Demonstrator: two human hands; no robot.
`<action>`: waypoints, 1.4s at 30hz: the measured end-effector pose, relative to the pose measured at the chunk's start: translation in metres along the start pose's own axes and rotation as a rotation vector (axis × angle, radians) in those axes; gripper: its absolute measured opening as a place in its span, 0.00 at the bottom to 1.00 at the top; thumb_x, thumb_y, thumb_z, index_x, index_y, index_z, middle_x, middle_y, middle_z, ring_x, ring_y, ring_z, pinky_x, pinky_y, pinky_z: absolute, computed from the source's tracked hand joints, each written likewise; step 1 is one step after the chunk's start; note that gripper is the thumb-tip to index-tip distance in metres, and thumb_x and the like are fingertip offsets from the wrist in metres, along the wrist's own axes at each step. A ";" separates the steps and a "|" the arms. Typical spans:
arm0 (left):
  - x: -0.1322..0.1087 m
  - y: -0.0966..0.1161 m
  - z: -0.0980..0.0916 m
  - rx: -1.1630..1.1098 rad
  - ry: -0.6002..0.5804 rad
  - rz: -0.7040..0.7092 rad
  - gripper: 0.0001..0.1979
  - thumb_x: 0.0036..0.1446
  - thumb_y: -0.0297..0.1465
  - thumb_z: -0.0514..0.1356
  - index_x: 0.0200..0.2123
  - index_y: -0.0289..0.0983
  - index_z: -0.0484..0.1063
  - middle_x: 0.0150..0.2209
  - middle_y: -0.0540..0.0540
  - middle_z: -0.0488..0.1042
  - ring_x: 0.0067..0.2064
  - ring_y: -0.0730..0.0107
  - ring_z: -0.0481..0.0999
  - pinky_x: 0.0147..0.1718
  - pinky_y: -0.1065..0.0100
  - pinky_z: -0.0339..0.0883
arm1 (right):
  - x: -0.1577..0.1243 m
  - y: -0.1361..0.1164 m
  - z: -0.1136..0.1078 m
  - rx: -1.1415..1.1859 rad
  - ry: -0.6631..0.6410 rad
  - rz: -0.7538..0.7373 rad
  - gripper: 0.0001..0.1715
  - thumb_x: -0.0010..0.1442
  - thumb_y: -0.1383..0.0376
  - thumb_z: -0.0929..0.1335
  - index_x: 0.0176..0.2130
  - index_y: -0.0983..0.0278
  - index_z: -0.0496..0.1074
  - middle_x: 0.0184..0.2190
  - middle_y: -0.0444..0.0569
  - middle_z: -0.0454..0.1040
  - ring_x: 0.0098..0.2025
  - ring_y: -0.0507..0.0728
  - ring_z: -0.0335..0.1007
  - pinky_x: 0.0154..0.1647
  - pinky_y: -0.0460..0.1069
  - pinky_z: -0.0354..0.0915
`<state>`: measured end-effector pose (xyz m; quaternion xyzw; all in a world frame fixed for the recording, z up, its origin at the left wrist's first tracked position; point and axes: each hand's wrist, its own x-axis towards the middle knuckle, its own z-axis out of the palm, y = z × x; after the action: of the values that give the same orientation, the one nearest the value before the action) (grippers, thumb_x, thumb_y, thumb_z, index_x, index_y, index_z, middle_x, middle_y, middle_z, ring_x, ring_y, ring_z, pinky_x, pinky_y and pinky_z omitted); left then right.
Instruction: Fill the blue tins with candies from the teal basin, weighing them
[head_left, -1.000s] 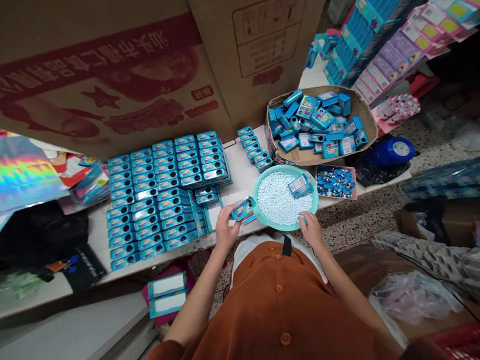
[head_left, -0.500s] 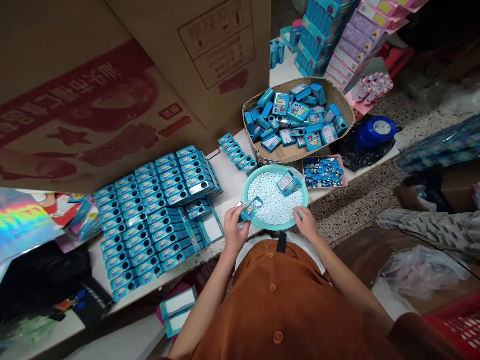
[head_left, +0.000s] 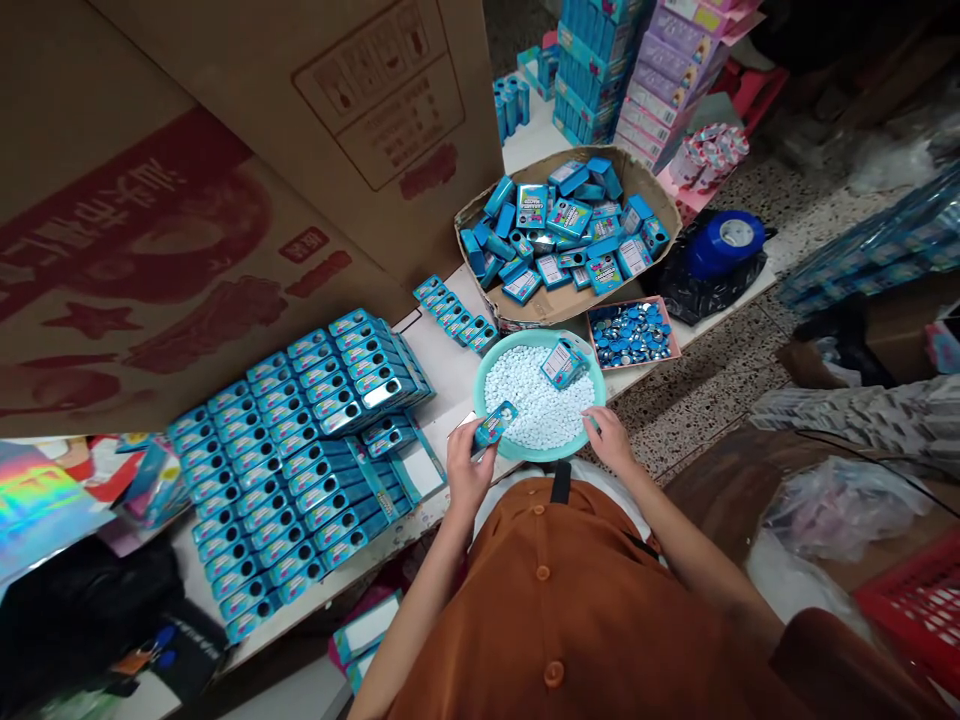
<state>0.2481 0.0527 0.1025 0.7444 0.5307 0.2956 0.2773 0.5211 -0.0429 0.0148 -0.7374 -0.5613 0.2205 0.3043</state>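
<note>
My left hand [head_left: 470, 470] grips a small blue candy tin [head_left: 493, 426], tilted over the near left rim of a mint-green bowl [head_left: 481, 385]. Something whitish shows at the tin's hole. Small white candies [head_left: 534, 400] fill the bowl, and another blue tin lies on top of them. At the bowl's right edge is my right hand [head_left: 611, 442], fingers bent in a loose pinch by the candies; what they hold, if anything, is too small to make out.
Rows of blue tins [head_left: 277, 470] stand to the left by a large brown carton [head_left: 247, 200]. Behind the bowl, a cut-down cardboard box [head_left: 517, 312] holds jumbled tins. A pink box of blue and silver caps [head_left: 634, 335] and blue tape [head_left: 726, 245] sit to the right.
The view has turned, so the table and boxes sit further left in the picture. My left hand still holds the tin over the rim; my right fingers stay at the bowl's right edge.
</note>
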 end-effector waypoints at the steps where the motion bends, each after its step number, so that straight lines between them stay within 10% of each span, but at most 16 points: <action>1: 0.000 0.001 0.000 -0.006 0.000 -0.009 0.16 0.58 0.34 0.61 0.50 0.41 0.68 0.46 0.43 0.73 0.49 0.59 0.72 0.50 0.58 0.66 | 0.000 0.000 0.000 -0.003 0.002 0.001 0.15 0.65 0.61 0.60 0.44 0.60 0.74 0.43 0.53 0.75 0.48 0.60 0.70 0.52 0.57 0.66; 24: -0.017 -0.019 0.013 -0.253 0.158 -0.300 0.20 0.54 0.39 0.64 0.47 0.40 0.64 0.45 0.44 0.72 0.48 0.63 0.73 0.49 0.61 0.68 | 0.014 0.006 0.000 -0.020 -0.066 -0.017 0.16 0.66 0.60 0.60 0.44 0.60 0.73 0.43 0.53 0.75 0.49 0.60 0.69 0.53 0.56 0.66; 30: -0.040 -0.041 0.007 -0.142 0.315 -0.467 0.21 0.51 0.41 0.65 0.45 0.39 0.64 0.41 0.47 0.70 0.44 0.65 0.72 0.47 0.63 0.67 | 0.020 0.009 -0.002 -0.016 -0.097 -0.033 0.16 0.66 0.60 0.60 0.44 0.61 0.73 0.43 0.53 0.75 0.48 0.61 0.69 0.53 0.57 0.65; 42: -0.075 -0.104 0.027 0.024 0.231 -0.654 0.18 0.51 0.39 0.63 0.44 0.40 0.68 0.40 0.45 0.75 0.42 0.58 0.76 0.42 0.59 0.70 | 0.031 0.006 -0.005 -0.043 -0.175 -0.079 0.18 0.66 0.59 0.59 0.44 0.61 0.74 0.44 0.54 0.75 0.49 0.61 0.69 0.53 0.57 0.65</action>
<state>0.1830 0.0079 -0.0024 0.4996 0.7726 0.2669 0.2867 0.5376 -0.0154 0.0147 -0.6990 -0.6189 0.2597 0.2468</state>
